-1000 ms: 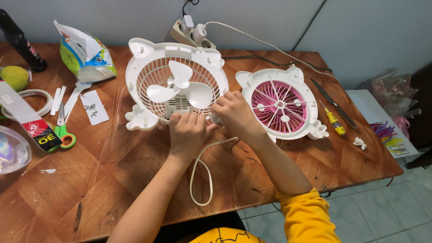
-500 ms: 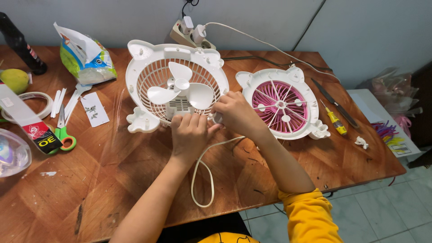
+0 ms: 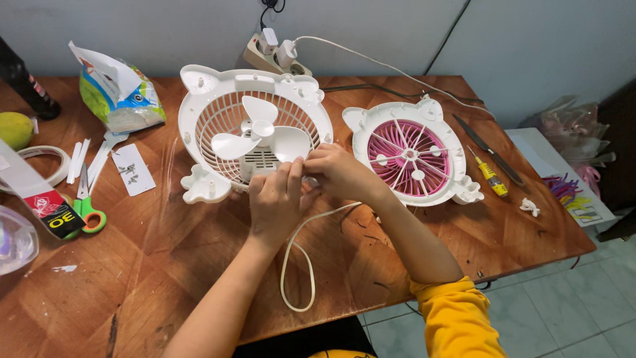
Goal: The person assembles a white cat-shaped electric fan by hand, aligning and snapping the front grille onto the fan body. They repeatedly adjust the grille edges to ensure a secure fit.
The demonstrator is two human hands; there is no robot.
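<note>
Both hands meet at the near edge of the white fan body (image 3: 255,136). The left hand (image 3: 275,202) has its fingers curled, their tips at the rim just under the blade (image 3: 260,132); the right hand (image 3: 338,171) pinches something small against the rim, though what the grip closes on is hidden by the fingers. The fan body lies face up on the wooden bench (image 3: 165,265), its guard off and the three white blades bare. A white cord (image 3: 297,265) loops from under the hands toward the near edge of the bench.

Just to the right lies the detached front cover with pink grille (image 3: 409,154), and beyond it a yellow-handled screwdriver (image 3: 490,178) and a dark knife-like tool (image 3: 489,147). At the far edge a power strip (image 3: 275,54) carries plugs. To the left lie green-handled scissors (image 3: 86,209) and a torn bag (image 3: 116,93).

The risk, as it looks: if the fan's cord is the one plugged in, bare blades so near the fingers could strike them. A small part could also slip from the pinch and roll off, and the slack cord could snag a wrist.
</note>
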